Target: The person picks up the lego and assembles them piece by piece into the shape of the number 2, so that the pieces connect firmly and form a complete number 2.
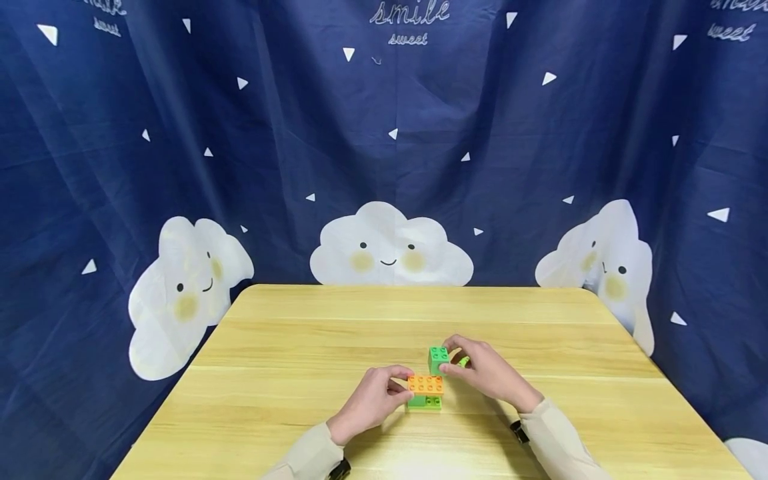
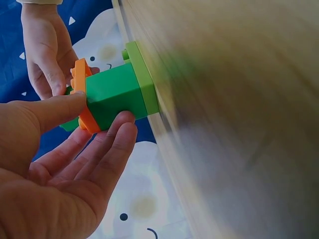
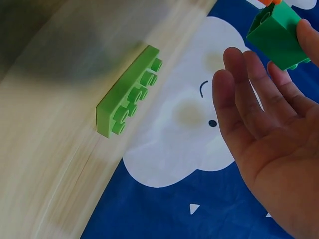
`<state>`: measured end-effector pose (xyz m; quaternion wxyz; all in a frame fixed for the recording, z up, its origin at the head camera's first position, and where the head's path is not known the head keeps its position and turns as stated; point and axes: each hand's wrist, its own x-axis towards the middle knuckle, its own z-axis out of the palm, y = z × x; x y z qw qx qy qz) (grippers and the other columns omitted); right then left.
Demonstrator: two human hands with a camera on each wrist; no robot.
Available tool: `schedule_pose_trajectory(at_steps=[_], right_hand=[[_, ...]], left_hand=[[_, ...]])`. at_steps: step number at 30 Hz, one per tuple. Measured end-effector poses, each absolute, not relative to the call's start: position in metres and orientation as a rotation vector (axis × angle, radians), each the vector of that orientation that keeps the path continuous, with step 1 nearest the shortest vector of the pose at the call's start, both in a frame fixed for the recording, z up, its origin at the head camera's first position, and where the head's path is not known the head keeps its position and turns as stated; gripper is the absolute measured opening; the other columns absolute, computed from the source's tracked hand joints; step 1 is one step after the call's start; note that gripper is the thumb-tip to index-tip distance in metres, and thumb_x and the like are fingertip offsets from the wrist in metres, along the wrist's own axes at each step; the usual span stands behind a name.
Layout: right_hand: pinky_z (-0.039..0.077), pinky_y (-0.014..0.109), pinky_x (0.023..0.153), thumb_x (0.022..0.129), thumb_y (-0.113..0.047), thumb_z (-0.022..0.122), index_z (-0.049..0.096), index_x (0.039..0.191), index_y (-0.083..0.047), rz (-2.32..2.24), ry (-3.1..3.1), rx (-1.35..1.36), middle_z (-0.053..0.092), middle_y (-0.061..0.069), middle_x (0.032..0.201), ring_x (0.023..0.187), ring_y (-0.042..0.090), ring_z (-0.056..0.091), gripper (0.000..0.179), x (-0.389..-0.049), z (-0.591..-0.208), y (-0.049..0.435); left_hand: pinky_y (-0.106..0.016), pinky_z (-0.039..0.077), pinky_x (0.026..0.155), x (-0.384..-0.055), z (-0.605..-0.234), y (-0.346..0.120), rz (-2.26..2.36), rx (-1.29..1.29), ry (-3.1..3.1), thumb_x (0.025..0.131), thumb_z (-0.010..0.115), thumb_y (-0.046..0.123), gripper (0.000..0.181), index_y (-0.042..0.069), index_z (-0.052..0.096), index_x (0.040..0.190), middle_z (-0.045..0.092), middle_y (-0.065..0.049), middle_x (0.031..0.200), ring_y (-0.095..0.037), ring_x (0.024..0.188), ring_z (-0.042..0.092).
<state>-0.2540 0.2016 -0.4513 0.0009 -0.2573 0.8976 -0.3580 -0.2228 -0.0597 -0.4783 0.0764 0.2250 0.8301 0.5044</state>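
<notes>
A small brick stack stands on the table: a light green brick (image 1: 425, 407) at the bottom, a darker green block (image 2: 117, 92) on its left half, and an orange brick (image 1: 425, 385) across the top. My left hand (image 1: 373, 400) holds this stack from the left, thumb on the orange brick's edge, other fingers by the orange and green sides. Between thumb and fingertips, my right hand (image 1: 489, 370) pinches a tall green block (image 1: 439, 360), studs up, just behind the orange brick in the head view. Under the right hand lies a loose light green brick (image 3: 127, 92).
The wooden table (image 1: 288, 373) extends to both sides of the hands. Behind its far edge hangs a dark blue curtain (image 1: 384, 167) printed with white clouds and triangles.
</notes>
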Motion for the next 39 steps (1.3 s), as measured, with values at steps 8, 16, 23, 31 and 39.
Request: schedule_pose_trajectory(at_steps=[8, 16, 23, 31, 39], right_hand=[[0.058, 0.027, 0.077, 0.098, -0.038, 0.07, 0.064, 0.116, -0.016, -1.173, 2.811, -0.83, 0.07, -0.005, 0.105, 0.093, 0.014, 0.069, 0.029, -0.245, -0.449, 0.201], [0.058, 0.026, 0.076, 0.097, -0.035, 0.072, 0.063, 0.114, -0.016, -1.172, 2.818, -0.882, 0.07, -0.005, 0.102, 0.092, 0.012, 0.069, 0.027, -0.242, -0.445, 0.202], [0.059, 0.027, 0.077, 0.094, -0.036, 0.075, 0.061, 0.11, -0.019, -1.192, 2.761, -0.9, 0.072, -0.005, 0.102, 0.092, 0.013, 0.071, 0.027, -0.24, -0.445, 0.2], [0.059, 0.025, 0.075, 0.094, -0.039, 0.074, 0.06, 0.11, -0.018, -1.161, 2.742, -0.931, 0.072, -0.005, 0.101, 0.091, 0.012, 0.071, 0.03, -0.238, -0.448, 0.197], [0.059, 0.026, 0.075, 0.095, -0.037, 0.074, 0.06, 0.11, -0.017, -1.18, 2.699, -0.927, 0.073, -0.002, 0.101, 0.089, 0.011, 0.072, 0.029, -0.235, -0.445, 0.196]], left_hand=[[-0.018, 0.058, 0.075, -0.222, -0.481, -0.061, 1.508, 0.668, 2.488, 0.094, 0.074, 0.009, 0.032, 0.004, 0.069, 0.125, 0.071, -0.013, 0.123, -0.008, 0.089, 0.072], [-0.018, 0.058, 0.075, -0.223, -0.482, -0.06, 1.515, 0.669, 2.478, 0.094, 0.074, 0.009, 0.033, 0.003, 0.069, 0.126, 0.071, -0.014, 0.123, -0.008, 0.089, 0.071], [-0.018, 0.058, 0.075, -0.223, -0.48, -0.061, 1.511, 0.676, 2.479, 0.095, 0.073, 0.008, 0.032, 0.003, 0.069, 0.126, 0.071, -0.014, 0.125, -0.008, 0.089, 0.072], [-0.018, 0.058, 0.075, -0.222, -0.479, -0.06, 1.53, 0.669, 2.467, 0.094, 0.074, 0.008, 0.032, 0.003, 0.069, 0.126, 0.071, -0.015, 0.124, -0.008, 0.089, 0.072], [-0.021, 0.06, 0.076, -0.221, -0.479, -0.061, 1.54, 0.685, 2.463, 0.094, 0.073, 0.007, 0.033, 0.001, 0.068, 0.125, 0.071, -0.016, 0.123, -0.01, 0.09, 0.072]])
